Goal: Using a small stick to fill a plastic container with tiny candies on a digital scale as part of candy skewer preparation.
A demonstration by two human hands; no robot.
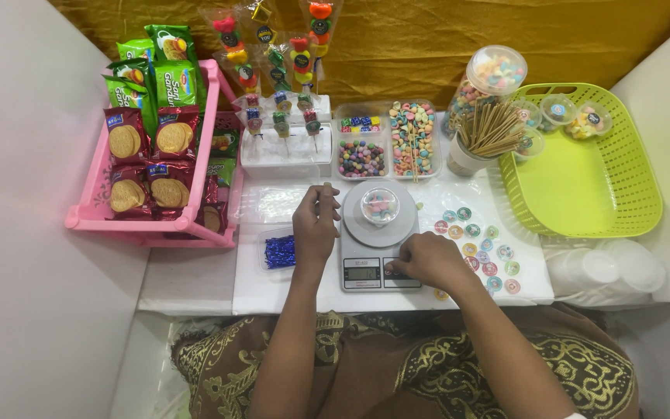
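Clear plastic, a small candy-filled cup is seated on the round platform of a digital kitchen scale. The scale's front panel is pressed by the curled fingers of the right hand, nothing gripped. Just left, the left hand is rested, loosely closed, empty, beside blue twist ties.

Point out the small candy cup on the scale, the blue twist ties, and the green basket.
small candy cup (380, 206), head view, on its clear lid.
blue twist ties (279, 252), head view, middle of the bundle.
green basket (575, 229), head view, on its near rim.
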